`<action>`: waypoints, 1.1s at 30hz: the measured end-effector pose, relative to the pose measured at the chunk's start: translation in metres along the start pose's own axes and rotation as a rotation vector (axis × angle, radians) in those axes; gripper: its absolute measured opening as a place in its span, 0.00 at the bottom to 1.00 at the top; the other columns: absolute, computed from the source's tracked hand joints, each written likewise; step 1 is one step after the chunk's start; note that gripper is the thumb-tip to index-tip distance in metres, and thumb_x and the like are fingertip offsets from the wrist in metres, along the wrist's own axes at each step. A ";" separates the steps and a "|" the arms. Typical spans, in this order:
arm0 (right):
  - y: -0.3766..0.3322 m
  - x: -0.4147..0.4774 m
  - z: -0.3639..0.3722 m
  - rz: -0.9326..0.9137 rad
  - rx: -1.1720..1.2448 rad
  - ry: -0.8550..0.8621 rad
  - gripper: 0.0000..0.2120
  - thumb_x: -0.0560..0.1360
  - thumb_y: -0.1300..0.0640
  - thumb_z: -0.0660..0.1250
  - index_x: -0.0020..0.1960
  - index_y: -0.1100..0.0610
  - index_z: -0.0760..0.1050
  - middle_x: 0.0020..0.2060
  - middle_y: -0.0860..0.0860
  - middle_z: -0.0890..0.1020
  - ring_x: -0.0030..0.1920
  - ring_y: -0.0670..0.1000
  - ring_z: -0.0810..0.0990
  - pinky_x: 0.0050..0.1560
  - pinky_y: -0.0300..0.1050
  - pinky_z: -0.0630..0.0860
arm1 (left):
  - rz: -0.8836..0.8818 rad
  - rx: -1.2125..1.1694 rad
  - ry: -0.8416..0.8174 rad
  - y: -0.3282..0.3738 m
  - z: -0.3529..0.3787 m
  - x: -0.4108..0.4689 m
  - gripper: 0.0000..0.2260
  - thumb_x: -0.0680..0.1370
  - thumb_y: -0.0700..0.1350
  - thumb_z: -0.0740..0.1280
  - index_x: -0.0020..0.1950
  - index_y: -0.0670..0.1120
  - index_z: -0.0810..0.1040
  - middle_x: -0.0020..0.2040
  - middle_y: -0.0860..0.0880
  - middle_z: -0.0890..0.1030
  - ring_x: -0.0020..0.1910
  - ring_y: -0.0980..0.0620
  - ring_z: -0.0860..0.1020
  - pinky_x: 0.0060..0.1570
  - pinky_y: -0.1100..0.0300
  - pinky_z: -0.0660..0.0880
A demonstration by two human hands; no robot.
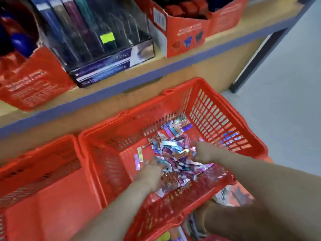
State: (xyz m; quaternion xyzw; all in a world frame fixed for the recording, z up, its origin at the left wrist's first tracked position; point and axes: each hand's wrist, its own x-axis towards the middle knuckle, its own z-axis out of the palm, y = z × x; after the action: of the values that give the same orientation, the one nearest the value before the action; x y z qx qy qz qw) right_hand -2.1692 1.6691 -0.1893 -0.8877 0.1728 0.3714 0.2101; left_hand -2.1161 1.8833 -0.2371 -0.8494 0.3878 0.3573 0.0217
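Note:
A red plastic basket [217, 108] stands in front of me, with a heap of small shiny packets [175, 153] in pink, purple, teal and silver on its floor. Both my arms reach down into it. My left hand [152, 169] lies on the left side of the heap, its fingers buried among the packets. My right hand [202, 151] is at the right side of the heap, fingers curled into the packets. Motion blur hides the fingertips, so I cannot make out whether either hand holds any packets.
A second red basket [43, 171] sits to the left, touching the first. Behind them a wooden shelf with a blue edge [156, 68] carries a clear display case [97, 37] and red cardboard boxes [182, 32]. Grey floor [286, 101] lies to the right.

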 end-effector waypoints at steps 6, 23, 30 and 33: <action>0.012 0.053 0.036 0.001 -0.079 0.068 0.35 0.77 0.54 0.64 0.79 0.61 0.52 0.75 0.62 0.59 0.76 0.59 0.58 0.73 0.50 0.60 | -0.027 0.026 -0.037 0.032 0.047 0.048 0.45 0.73 0.49 0.72 0.78 0.60 0.44 0.78 0.53 0.33 0.77 0.39 0.36 0.67 0.33 0.62; 0.016 0.093 0.046 0.050 -0.044 0.064 0.20 0.75 0.46 0.69 0.64 0.53 0.75 0.57 0.53 0.81 0.60 0.57 0.76 0.55 0.50 0.76 | -0.620 -0.934 0.309 -0.052 0.014 0.061 0.06 0.73 0.39 0.69 0.44 0.49 0.75 0.42 0.46 0.80 0.42 0.44 0.80 0.40 0.52 0.79; 0.016 0.089 0.015 0.112 0.330 -0.111 0.07 0.77 0.63 0.67 0.55 0.64 0.76 0.52 0.62 0.83 0.44 0.55 0.80 0.36 0.42 0.73 | -0.584 -1.492 0.226 -0.041 -0.018 0.056 0.10 0.76 0.38 0.70 0.51 0.52 0.76 0.50 0.48 0.82 0.42 0.50 0.82 0.35 0.56 0.80; 0.015 0.081 0.007 0.106 0.551 -0.191 0.08 0.76 0.67 0.67 0.55 0.66 0.77 0.45 0.61 0.85 0.39 0.54 0.80 0.39 0.43 0.76 | -0.507 -1.621 0.149 -0.032 -0.032 0.048 0.12 0.77 0.35 0.68 0.53 0.51 0.77 0.49 0.46 0.85 0.38 0.48 0.83 0.30 0.61 0.76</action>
State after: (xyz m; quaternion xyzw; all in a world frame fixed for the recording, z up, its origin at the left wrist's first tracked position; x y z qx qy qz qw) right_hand -2.1261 1.6479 -0.2568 -0.7481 0.2928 0.4028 0.4386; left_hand -2.0541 1.8652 -0.2504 -0.6848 -0.1894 0.4520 -0.5393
